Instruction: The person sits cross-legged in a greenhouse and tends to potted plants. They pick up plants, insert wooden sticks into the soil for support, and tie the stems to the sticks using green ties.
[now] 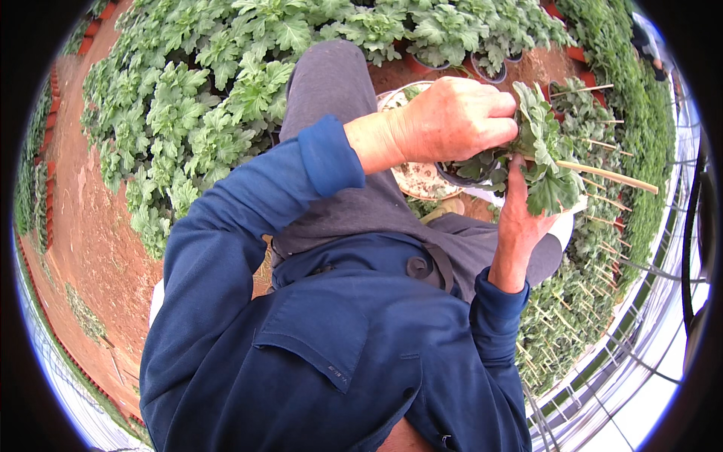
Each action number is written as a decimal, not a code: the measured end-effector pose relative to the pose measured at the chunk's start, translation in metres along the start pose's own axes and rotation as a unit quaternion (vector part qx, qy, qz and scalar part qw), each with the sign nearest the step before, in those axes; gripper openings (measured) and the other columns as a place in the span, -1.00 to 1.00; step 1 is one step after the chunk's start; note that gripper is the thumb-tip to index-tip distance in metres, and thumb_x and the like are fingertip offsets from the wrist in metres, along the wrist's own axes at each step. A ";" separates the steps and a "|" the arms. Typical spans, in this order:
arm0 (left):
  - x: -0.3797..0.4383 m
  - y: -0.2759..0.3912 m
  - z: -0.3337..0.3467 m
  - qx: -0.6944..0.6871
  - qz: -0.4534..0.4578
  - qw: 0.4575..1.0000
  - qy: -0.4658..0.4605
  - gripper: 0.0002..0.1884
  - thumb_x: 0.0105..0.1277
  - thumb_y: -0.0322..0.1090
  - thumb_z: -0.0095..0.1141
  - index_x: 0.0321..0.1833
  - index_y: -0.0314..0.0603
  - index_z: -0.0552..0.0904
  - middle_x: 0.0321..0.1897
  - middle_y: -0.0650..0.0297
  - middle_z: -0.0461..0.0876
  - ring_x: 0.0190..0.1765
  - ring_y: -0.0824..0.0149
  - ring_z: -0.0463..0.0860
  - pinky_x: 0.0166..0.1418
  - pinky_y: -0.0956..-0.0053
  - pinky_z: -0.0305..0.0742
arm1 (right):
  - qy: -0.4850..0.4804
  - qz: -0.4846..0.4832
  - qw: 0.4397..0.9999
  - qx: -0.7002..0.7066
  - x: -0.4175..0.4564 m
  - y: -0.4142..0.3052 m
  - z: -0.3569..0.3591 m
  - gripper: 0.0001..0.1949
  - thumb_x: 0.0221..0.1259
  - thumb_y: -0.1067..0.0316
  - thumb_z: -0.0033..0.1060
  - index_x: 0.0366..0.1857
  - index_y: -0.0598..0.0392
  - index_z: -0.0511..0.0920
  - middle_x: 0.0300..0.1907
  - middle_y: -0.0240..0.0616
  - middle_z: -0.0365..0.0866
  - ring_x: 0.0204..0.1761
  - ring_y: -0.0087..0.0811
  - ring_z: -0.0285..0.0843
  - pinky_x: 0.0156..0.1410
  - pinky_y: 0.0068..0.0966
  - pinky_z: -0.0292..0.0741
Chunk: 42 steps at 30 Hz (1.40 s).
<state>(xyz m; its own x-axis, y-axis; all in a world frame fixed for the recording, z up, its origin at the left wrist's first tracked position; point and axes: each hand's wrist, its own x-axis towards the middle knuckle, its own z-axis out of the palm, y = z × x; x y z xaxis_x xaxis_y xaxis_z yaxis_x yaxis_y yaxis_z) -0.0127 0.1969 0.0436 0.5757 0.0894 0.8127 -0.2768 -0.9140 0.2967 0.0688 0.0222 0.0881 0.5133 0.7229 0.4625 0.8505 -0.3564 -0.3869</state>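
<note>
A leafy potted plant (542, 135) in a dark plastic pot (460, 179) is tipped sideways between both hands. My left hand (446, 121) reaches across from the left, its fingers curled in against the plant's leaves by the stem; the fingertips are hidden. From below, my right hand (522, 214) grips the plant, with the thumb beside the stem and the other fingers mostly behind leaves. A thin pale stake (613, 174) runs along the stem and sticks out to the right. Beneath my hands is a round, light-coloured container (421, 175) with leaf scraps in it.
Dense leafy plants (192, 118) stand ahead and to the left, several in round pots (488, 68). Staked plants (570, 311) fill the right side. Reddish bare soil (90, 192) lies at the left. A person (649, 45) is partly visible at the far upper right.
</note>
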 end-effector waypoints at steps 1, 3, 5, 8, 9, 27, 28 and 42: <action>-0.001 0.000 0.002 -0.026 -0.017 0.999 0.009 -0.85 0.08 -0.25 0.25 -0.41 -0.05 0.53 -0.41 0.31 0.48 -0.36 0.24 0.64 -0.31 0.34 0.57 | 0.000 -0.021 1.000 -0.019 -0.002 0.003 0.000 -0.74 0.24 0.40 0.37 -0.05 0.28 0.65 -0.13 -0.13 0.73 -0.14 -0.21 0.67 0.02 -0.32 0.52; -0.003 0.000 0.008 -0.078 -0.052 0.995 0.028 -0.81 0.11 -0.24 0.32 -0.39 -0.07 0.54 -0.39 0.29 0.50 -0.33 0.20 0.66 -0.28 0.30 0.59 | 0.004 -0.056 0.996 -0.066 -0.005 0.006 0.001 -0.74 0.24 0.39 0.37 -0.05 0.28 0.65 -0.09 -0.11 0.72 -0.10 -0.19 0.66 0.06 -0.30 0.51; -0.005 0.000 0.010 -0.101 -0.069 0.992 0.023 -0.77 0.12 -0.22 0.36 -0.38 -0.08 0.55 -0.37 0.28 0.52 -0.30 0.17 0.67 -0.27 0.29 0.60 | 0.002 -0.091 0.986 -0.137 -0.008 0.009 0.002 -0.71 0.20 0.41 0.36 0.00 0.20 0.64 -0.02 -0.12 0.69 -0.01 -0.16 0.64 0.12 -0.26 0.49; -0.007 0.000 0.014 -0.119 -0.081 0.989 0.023 -0.76 0.12 -0.22 0.38 -0.37 -0.09 0.55 -0.36 0.27 0.53 -0.29 0.15 0.67 -0.26 0.27 0.60 | -0.025 -0.167 0.941 -0.294 -0.018 0.017 0.001 -0.43 0.02 0.52 0.29 0.22 -0.15 0.57 0.18 -0.18 0.63 0.20 -0.05 0.60 0.23 -0.13 0.49; -0.007 0.001 0.014 -0.123 -0.083 0.989 0.025 -0.76 0.12 -0.22 0.38 -0.37 -0.09 0.55 -0.36 0.26 0.53 -0.29 0.14 0.67 -0.26 0.27 0.60 | -0.020 -0.144 0.948 -0.282 -0.023 0.020 0.004 -0.43 0.01 0.52 0.28 0.22 -0.15 0.57 0.18 -0.18 0.62 0.21 -0.06 0.59 0.23 -0.14 0.49; 0.004 0.001 0.002 0.045 0.091 0.995 0.014 -0.88 0.05 -0.23 0.16 -0.44 0.02 0.48 -0.44 0.40 0.42 -0.30 0.39 0.57 -0.33 0.47 0.50 | -0.015 -0.011 0.998 -0.064 -0.019 0.018 0.010 -0.49 0.11 0.57 0.27 0.19 -0.12 0.59 0.18 -0.12 0.60 0.16 -0.04 0.61 0.24 -0.26 0.50; 0.004 0.000 0.002 0.048 0.098 0.994 0.017 -0.88 0.04 -0.23 0.16 -0.44 0.03 0.48 -0.44 0.40 0.42 -0.30 0.40 0.56 -0.33 0.49 0.49 | -0.024 -0.049 0.991 -0.125 -0.018 0.017 0.008 -0.53 0.13 0.57 0.28 0.18 -0.07 0.60 0.17 -0.13 0.62 0.15 -0.06 0.62 0.24 -0.27 0.50; 0.006 0.009 0.002 -0.112 -0.079 0.989 -0.060 -0.85 0.21 -0.32 0.22 -0.31 -0.25 0.59 -0.37 0.16 0.53 -0.29 0.10 0.64 -0.26 0.25 0.53 | 0.030 0.000 0.999 -0.022 -0.018 0.011 0.011 -0.78 0.29 0.44 0.31 -0.01 0.18 0.68 -0.07 -0.14 0.73 -0.05 -0.22 0.67 0.11 -0.29 0.51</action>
<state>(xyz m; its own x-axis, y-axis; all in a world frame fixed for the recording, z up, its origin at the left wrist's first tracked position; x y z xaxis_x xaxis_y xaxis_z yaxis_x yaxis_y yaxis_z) -0.0102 0.1879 0.0502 0.7087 0.1653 0.6859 -0.3317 -0.7800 0.5307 0.0678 0.0117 0.0663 0.5182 0.6870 0.5094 0.8540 -0.3831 -0.3520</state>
